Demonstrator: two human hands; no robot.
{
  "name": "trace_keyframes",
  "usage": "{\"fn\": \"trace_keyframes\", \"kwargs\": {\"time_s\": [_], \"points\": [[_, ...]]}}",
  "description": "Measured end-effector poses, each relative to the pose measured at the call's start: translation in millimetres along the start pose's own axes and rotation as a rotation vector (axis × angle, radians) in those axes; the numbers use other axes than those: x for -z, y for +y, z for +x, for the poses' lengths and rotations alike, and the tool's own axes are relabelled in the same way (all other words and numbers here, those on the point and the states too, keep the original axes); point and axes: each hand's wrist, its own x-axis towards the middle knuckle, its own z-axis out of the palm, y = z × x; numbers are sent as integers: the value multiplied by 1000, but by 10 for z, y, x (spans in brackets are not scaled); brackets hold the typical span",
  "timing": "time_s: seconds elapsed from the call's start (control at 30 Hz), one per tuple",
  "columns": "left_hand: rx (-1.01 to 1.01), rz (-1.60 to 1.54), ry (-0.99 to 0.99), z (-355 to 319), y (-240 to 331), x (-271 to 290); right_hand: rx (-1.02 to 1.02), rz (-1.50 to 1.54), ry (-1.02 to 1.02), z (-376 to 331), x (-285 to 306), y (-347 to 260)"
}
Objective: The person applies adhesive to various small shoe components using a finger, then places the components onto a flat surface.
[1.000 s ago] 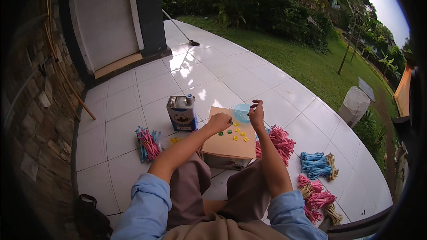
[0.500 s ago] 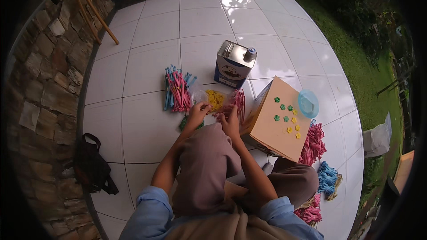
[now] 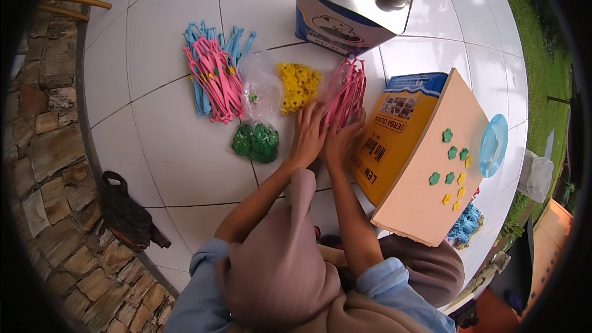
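A bundle of pink strips (image 3: 346, 89) in clear plastic lies on the tiled floor ahead of me. My left hand (image 3: 310, 131) reaches to the left of its near end, fingers stretched out. From the other side, my right hand (image 3: 343, 143) touches the same end with its fingers extended; its fingertips are partly hidden. Just beyond my left hand sits a clear bag of yellow flower-shaped pieces (image 3: 298, 86). A bag of green pieces (image 3: 256, 142) lies to its left, below a crumpled clear bag (image 3: 261, 80). Farther left, pink strips (image 3: 213, 80) rest across blue strips (image 3: 200, 98).
A metal can (image 3: 351, 15) with a blue cap stands at the back. On my right, a yellow and blue box (image 3: 394, 129) bears a tilted tan board (image 3: 425, 209) with green and yellow flowers. A light-blue dish (image 3: 494, 146) sits at the board's far edge. A dark bag (image 3: 128, 216) lies left.
My view has come closer to the floor. Both hands have moved together to the near end of the pink bundle, and the left one has stretched out its fingers.
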Motion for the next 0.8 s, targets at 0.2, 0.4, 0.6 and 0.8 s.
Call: {"fn": "trace_keyframes", "kwargs": {"time_s": [0.2, 0.4, 0.6, 0.8], "points": [[-139, 104, 35, 362, -175, -51, 56, -66, 3, 102, -111, -61], [-34, -172, 33, 530, -316, -21, 91, -27, -41, 76, -214, -164], [84, -374, 67, 415, -178, 26, -97, 159, -87, 166, -152, -332], [126, -652, 55, 275, 392, 600, -163, 517, -63, 36, 483, -999]]}}
